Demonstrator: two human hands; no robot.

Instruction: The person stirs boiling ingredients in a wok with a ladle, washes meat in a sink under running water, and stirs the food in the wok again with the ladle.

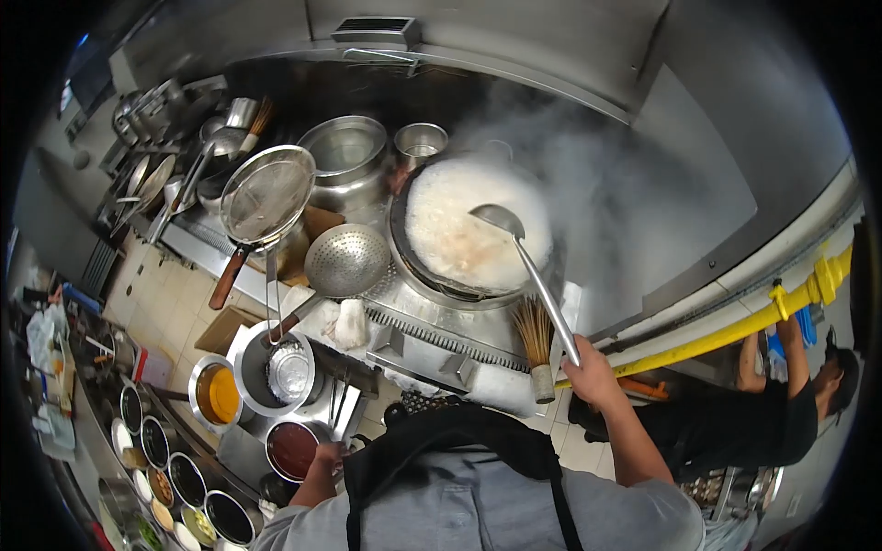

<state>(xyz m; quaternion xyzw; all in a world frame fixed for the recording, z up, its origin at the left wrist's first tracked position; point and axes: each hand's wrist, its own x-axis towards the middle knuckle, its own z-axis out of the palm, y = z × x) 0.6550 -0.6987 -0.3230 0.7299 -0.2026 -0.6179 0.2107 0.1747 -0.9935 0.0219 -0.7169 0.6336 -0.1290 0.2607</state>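
Note:
My right hand [593, 370] is closed around the long handle of a metal ladle [540, 285]. The ladle's bowl dips into white, foaming liquid [459, 220] in a large wok [401, 241], and steam rises on its right side. Below the ladle handle stands a bamboo wok brush [533, 335]. My left hand [325, 462] is low, beside a pot of dark red sauce [292, 448]; its fingers are mostly hidden, so its grip does not show. Left of the wok lies a perforated skimmer [347, 261] with a wooden handle.
A mesh strainer [267, 195] rests near a big steel pot [344, 151]. A pot of orange liquid [218, 393] and a pot holding a shiny bowl [274, 367] stand lower left, near several ingredient containers [188, 479]. A yellow pipe [707, 340] runs right, near another person [744, 413].

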